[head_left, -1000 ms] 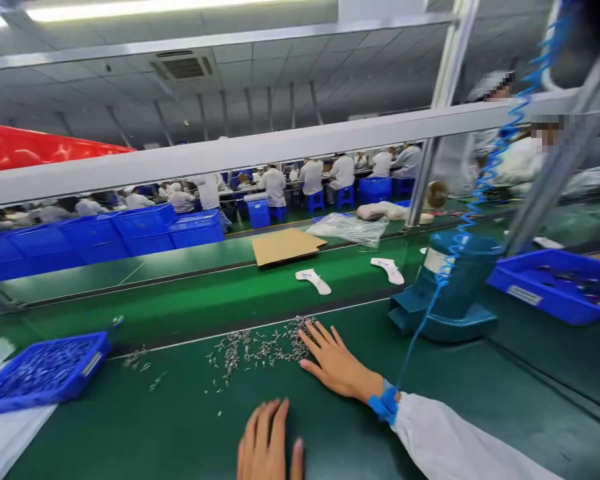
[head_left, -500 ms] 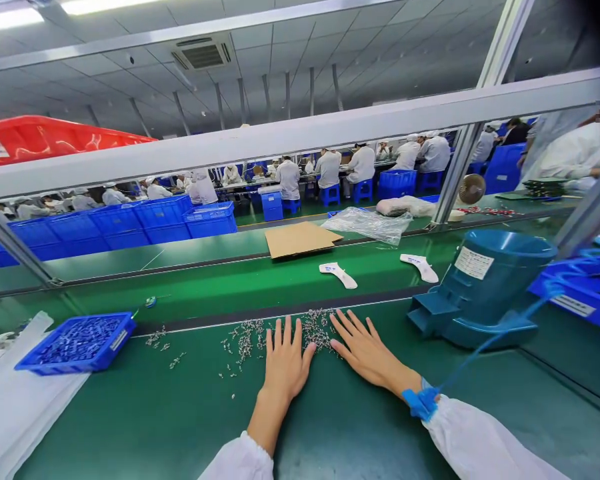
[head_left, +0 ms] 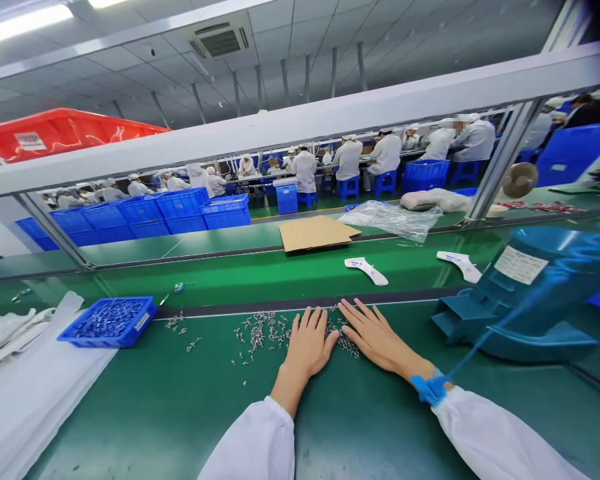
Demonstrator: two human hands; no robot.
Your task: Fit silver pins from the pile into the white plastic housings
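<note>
Both hands lie flat, palms down, on the dark green bench mat (head_left: 180, 413). My left hand (head_left: 307, 343) and my right hand (head_left: 380, 337) rest side by side with fingers spread, on the near edge of a scatter of small silver screws (head_left: 263, 330). Neither hand holds anything. A blue wrist strap (head_left: 427, 389) with a coiled blue cord circles my right wrist. Both arms wear white sleeves.
A blue tray of small parts (head_left: 107, 321) sits left, on white cloth (head_left: 25, 373). A teal machine (head_left: 525, 293) stands right. On the green conveyor (head_left: 255, 277) lie two white plastic parts (head_left: 366, 270), cardboard (head_left: 317, 233) and a plastic bag (head_left: 393, 219). People in white work behind.
My left hand came forward from the near edge and settled flat beside the right hand at the screws. The view swung to the right and up.
</note>
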